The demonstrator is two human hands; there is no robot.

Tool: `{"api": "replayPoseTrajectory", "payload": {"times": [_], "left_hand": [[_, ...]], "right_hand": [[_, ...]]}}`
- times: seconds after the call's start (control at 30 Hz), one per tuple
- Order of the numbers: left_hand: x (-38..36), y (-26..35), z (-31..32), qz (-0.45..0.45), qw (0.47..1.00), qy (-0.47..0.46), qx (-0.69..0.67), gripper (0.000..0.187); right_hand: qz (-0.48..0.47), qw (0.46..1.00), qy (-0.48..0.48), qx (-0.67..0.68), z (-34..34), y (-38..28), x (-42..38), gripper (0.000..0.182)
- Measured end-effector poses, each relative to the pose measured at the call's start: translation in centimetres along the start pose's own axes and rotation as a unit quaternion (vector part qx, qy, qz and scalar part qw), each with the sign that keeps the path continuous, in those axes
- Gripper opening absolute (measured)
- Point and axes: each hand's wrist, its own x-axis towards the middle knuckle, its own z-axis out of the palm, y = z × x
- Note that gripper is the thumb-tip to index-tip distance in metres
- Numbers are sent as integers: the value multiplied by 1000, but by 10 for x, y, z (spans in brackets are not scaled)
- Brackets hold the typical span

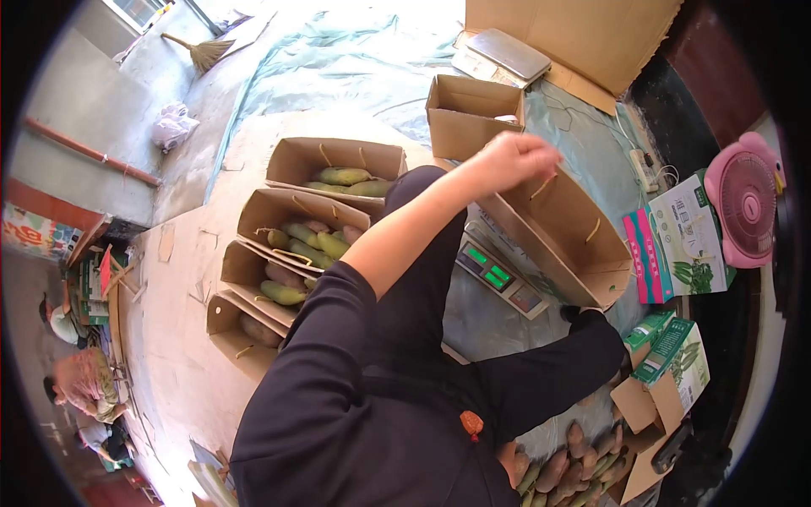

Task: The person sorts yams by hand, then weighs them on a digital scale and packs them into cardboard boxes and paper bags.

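My left hand [517, 160] is over the near-left end of a tall cardboard box [583, 211] with yellow cord handles. Its fingers are curled together; what they hold, if anything, is hidden. The box stands on a digital scale [494, 272] with lit green digits; the part of its inside that shows has no fruit. Only a bit of my right hand [507, 460] shows at the bottom, beside a heap of green and reddish mangoes [574, 465]; its fingers are hidden.
To the left stand several open cardboard boxes [253, 215] with green mangoes [342, 176]. Beyond are a small open box [465, 135] and a flat metal-topped scale [507, 55]. At right are a pink fan [748, 203], printed cartons [688, 237] and a power strip [644, 171]. People [89, 380] sit far left.
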Motion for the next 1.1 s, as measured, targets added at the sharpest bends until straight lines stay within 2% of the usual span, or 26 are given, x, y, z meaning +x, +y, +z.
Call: {"api": "replayPoseTrajectory", "payload": {"times": [0.1, 0.13, 0.2, 0.23, 0.27, 0.3, 0.33, 0.37, 0.4, 0.43, 0.47, 0.53, 0.57, 0.67, 0.7, 0.73, 0.77, 0.83, 0.87, 0.93, 1.0, 1.03, 1.07, 1.1], "left_hand": [[-7, 24, -15, 45, 958, 69, -273, 45], [-12, 29, -19, 40, 960, 80, -267, 45], [-20, 42, -24, 116, 918, 73, -373, 51], [-23, 45, -23, 128, 903, 67, -405, 42], [-26, 44, -21, 127, 902, 68, -407, 42], [-28, 42, -16, 108, 958, 69, -256, 36], [-25, 37, -7, 91, 989, 62, -104, 30], [-21, 18, 8, 97, 992, 85, -3, 23], [-29, 18, 19, 78, 989, 44, 118, 25], [-31, -2, 27, 113, 958, -12, 263, 32], [-36, -10, 38, 106, 924, -58, 363, 39], [-44, -25, 58, 75, 874, -123, 463, 45], [-46, -34, 64, 80, 854, -146, 493, 48], [-47, -47, 74, 39, 847, -181, 499, 56], [-48, -49, 77, 45, 838, -180, 513, 56], [-46, -50, 78, 46, 829, -179, 528, 56], [-42, -55, 78, 42, 821, -182, 539, 56], [-37, -61, 80, 24, 808, -173, 563, 58], [-34, -62, 82, 10, 802, -163, 574, 58], [-34, -69, 85, 35, 797, -164, 580, 51], [-27, -83, 84, 9, 775, -172, 608, 36], [-25, -95, 83, 31, 779, -156, 606, 24], [-24, -96, 84, 38, 774, -172, 608, 24], [-23, -96, 85, 29, 786, -167, 594, 23]], "right_hand": [[-20, 998, -53, 12, 30, -7, 4, 24], [-30, 997, -74, 16, 42, -11, 6, 23], [-49, 992, -111, 24, 63, -21, 12, 23], [-56, 990, -124, 26, 70, -25, 14, 23], [-58, 989, -133, 29, 75, -26, 13, 23], [-56, 989, -135, 31, 77, -26, 13, 23], [-49, 990, -130, 34, 76, -23, 11, 23], [-33, 992, -117, 37, 69, -23, 3, 23], [-11, 994, -99, 40, 59, -17, -8, 23], [11, 996, -73, 43, 48, -11, -16, 23], [34, 998, -37, 47, 36, -3, -21, 23], [89, 994, 41, 57, 13, 26, -42, 23], [118, 988, 79, 65, 2, 27, -65, 23], [204, 958, 173, 104, 11, 35, -121, 23], [224, 946, 201, 118, 21, 37, -135, 23], [241, 935, 222, 134, 66, 86, -144, 23], [259, 923, 246, 144, 65, 74, -148, 23], [329, 919, 187, 108, 46, 47, -150, 23], [341, 911, 199, 122, 42, 45, -151, 23], [348, 923, 156, 53, 47, 38, -153, 25], [391, 892, 184, 133, 51, 35, -153, 28], [391, 885, 216, 128, 58, 37, -152, 23], [392, 878, 248, 121, 70, 47, -151, 20], [375, 883, 247, 135, 69, 45, -153, 25]]}}
